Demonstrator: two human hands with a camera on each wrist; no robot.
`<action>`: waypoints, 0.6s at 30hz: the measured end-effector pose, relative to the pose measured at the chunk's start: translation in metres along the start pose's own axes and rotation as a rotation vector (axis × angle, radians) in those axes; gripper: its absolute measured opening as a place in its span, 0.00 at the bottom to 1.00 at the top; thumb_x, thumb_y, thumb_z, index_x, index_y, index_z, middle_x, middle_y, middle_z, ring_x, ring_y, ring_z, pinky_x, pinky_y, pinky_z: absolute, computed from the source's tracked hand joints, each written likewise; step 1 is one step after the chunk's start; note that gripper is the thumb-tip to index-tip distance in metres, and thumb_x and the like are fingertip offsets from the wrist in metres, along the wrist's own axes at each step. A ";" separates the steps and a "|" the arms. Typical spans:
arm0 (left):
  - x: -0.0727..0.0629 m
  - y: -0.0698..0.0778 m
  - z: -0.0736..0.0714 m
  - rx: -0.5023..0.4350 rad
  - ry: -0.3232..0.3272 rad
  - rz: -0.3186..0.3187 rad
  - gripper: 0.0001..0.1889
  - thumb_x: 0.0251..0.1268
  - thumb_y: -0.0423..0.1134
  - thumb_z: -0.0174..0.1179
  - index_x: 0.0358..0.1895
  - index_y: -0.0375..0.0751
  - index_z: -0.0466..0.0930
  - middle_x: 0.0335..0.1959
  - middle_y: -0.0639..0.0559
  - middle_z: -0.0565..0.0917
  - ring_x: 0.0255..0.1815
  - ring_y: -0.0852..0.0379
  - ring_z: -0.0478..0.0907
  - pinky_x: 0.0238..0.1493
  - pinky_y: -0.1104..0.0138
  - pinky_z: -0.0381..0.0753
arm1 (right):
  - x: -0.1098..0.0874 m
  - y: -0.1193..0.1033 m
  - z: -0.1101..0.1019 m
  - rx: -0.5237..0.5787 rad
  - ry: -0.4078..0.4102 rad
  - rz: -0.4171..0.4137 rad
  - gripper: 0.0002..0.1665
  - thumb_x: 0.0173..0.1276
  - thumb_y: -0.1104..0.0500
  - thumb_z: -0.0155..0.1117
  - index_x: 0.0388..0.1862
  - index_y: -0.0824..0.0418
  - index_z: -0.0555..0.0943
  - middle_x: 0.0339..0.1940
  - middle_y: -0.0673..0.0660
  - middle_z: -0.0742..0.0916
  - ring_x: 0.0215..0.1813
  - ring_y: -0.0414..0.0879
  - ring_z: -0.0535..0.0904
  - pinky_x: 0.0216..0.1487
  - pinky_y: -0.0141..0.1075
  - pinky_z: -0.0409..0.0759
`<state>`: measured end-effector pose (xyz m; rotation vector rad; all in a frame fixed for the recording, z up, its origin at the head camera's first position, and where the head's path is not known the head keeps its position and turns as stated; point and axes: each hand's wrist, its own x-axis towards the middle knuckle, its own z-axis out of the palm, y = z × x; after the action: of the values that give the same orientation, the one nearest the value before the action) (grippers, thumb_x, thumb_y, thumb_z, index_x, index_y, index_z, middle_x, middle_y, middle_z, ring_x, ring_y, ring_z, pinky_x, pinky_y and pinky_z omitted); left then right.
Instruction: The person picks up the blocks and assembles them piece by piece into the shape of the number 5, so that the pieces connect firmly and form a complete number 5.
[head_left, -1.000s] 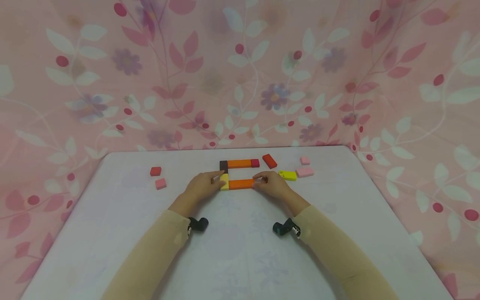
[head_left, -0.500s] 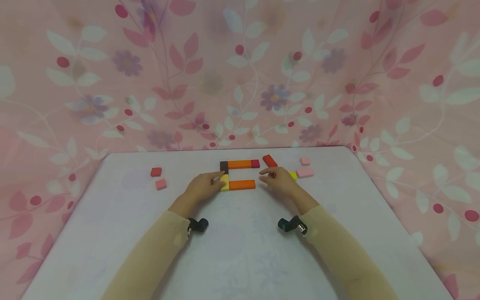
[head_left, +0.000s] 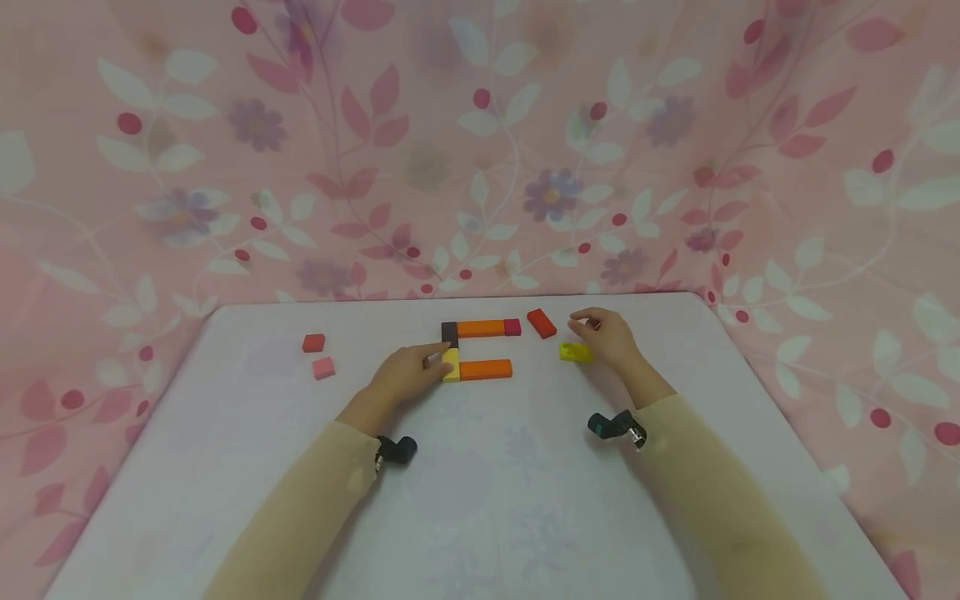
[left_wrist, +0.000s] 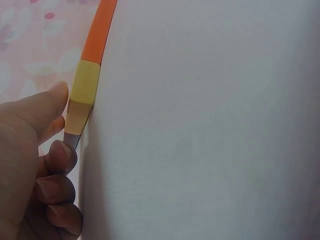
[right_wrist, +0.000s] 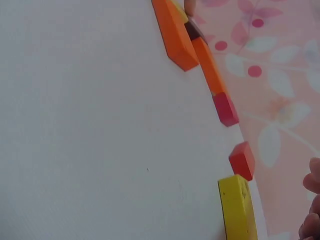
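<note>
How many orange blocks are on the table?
2: far orange block between the dark block and crimson block; near orange block against the pale yellow block. Others may be hidden.

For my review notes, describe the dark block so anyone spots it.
On the white table, find the left hand. Just past it, the dark block makes a corner between an orange block and a pale yellow block: the only blackish piece.

The white worktop [head_left: 465, 508] carries coloured blocks [head_left: 486, 369] near its far edge (a red block [head_left: 313, 343] nearest the far left corner).
</note>
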<state>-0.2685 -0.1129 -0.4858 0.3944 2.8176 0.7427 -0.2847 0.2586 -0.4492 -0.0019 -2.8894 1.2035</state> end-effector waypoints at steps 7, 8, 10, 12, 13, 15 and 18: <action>-0.002 -0.001 0.000 -0.018 0.004 0.004 0.31 0.69 0.62 0.58 0.73 0.61 0.70 0.28 0.52 0.76 0.37 0.52 0.73 0.49 0.56 0.74 | 0.011 0.023 -0.012 -0.043 0.079 0.079 0.21 0.74 0.49 0.61 0.60 0.57 0.82 0.40 0.60 0.77 0.40 0.53 0.71 0.39 0.39 0.70; -0.002 -0.001 0.000 -0.022 0.005 0.002 0.31 0.68 0.62 0.58 0.73 0.61 0.70 0.28 0.52 0.76 0.37 0.52 0.73 0.49 0.56 0.74 | 0.012 0.026 -0.013 -0.052 0.087 0.075 0.21 0.74 0.49 0.61 0.60 0.58 0.82 0.40 0.60 0.77 0.40 0.54 0.71 0.40 0.40 0.69; -0.003 -0.001 0.000 -0.029 0.004 0.001 0.31 0.68 0.62 0.59 0.73 0.61 0.70 0.28 0.52 0.76 0.38 0.52 0.73 0.50 0.56 0.74 | 0.013 0.032 -0.015 -0.071 0.103 0.073 0.22 0.74 0.49 0.61 0.60 0.60 0.81 0.40 0.61 0.78 0.40 0.55 0.71 0.41 0.41 0.69; -0.003 -0.002 0.001 -0.034 0.005 -0.002 0.31 0.68 0.62 0.59 0.73 0.62 0.70 0.29 0.52 0.77 0.39 0.52 0.73 0.51 0.56 0.74 | 0.015 0.039 -0.017 -0.083 0.121 0.076 0.23 0.74 0.49 0.61 0.60 0.61 0.81 0.39 0.61 0.78 0.40 0.55 0.71 0.42 0.42 0.68; -0.002 -0.002 0.001 -0.038 0.007 -0.003 0.31 0.68 0.62 0.59 0.73 0.62 0.70 0.28 0.52 0.77 0.39 0.51 0.73 0.51 0.56 0.74 | 0.015 0.042 -0.018 -0.087 0.130 0.077 0.23 0.74 0.49 0.61 0.60 0.62 0.81 0.40 0.62 0.78 0.40 0.56 0.71 0.42 0.42 0.68; -0.002 -0.003 0.001 -0.042 0.010 -0.005 0.30 0.68 0.62 0.59 0.72 0.63 0.71 0.29 0.52 0.77 0.39 0.51 0.73 0.51 0.56 0.74 | 0.016 0.048 -0.019 -0.083 0.144 0.093 0.23 0.74 0.49 0.61 0.60 0.62 0.80 0.41 0.62 0.79 0.41 0.56 0.71 0.43 0.43 0.69; -0.002 -0.003 0.002 -0.041 0.014 -0.006 0.30 0.68 0.62 0.59 0.72 0.63 0.71 0.29 0.52 0.77 0.39 0.51 0.74 0.51 0.56 0.73 | 0.017 0.056 -0.019 -0.058 0.147 0.134 0.24 0.74 0.48 0.60 0.62 0.61 0.79 0.45 0.63 0.79 0.45 0.57 0.71 0.47 0.45 0.70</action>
<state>-0.2664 -0.1157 -0.4887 0.3755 2.8096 0.8041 -0.3020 0.3116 -0.4748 -0.2771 -2.8329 1.0854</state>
